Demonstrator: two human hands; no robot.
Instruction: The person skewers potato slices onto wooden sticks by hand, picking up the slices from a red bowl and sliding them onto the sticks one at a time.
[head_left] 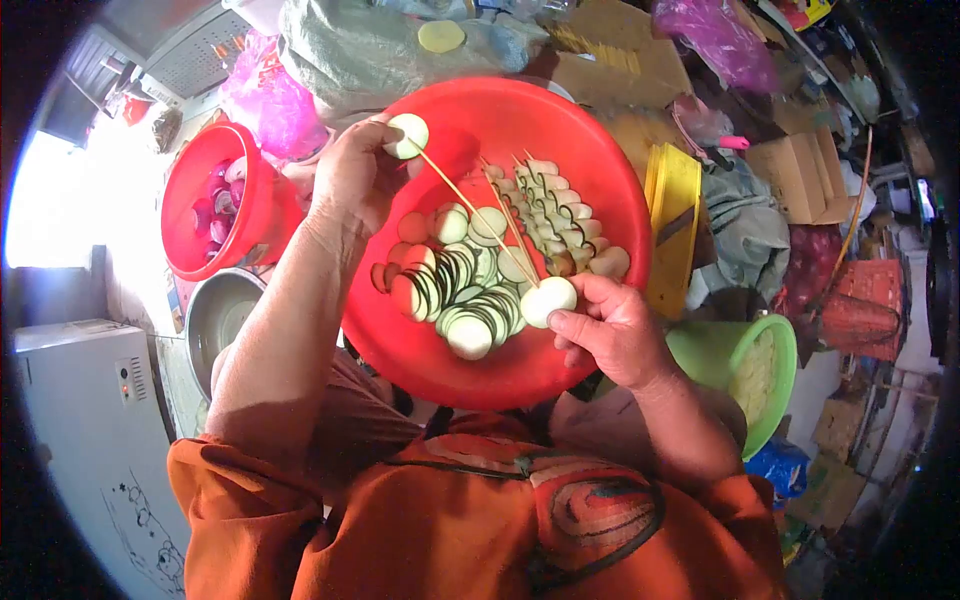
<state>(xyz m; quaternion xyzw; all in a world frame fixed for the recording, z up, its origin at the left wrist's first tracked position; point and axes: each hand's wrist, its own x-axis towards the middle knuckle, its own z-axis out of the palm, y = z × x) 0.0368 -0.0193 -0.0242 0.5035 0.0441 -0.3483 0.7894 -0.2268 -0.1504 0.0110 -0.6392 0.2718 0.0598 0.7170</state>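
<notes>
My left hand (352, 178) pinches a pale round zucchini slice (408, 136) above the far left of a big red basin (450, 100). A thin wooden skewer (465, 200) slants from that slice down to a second zucchini slice (548, 300), gripped by the closed fingers of my right hand (622, 328). Whether the skewer's tips pierce either slice is hidden. Under my hands, loose dark-edged slices (475, 290) lie in overlapping rows inside the basin. Several filled skewers (550, 210), threaded with fanned slices, rest side by side against its right part.
On the left stand a red bucket (180, 190) with purple-red vegetables and a metal bowl (205, 320). A white appliance (95, 390) is lower left. To the right are a yellow container (672, 225) and a green bucket (785, 350). Sacks and cardboard (800, 175) crowd the back.
</notes>
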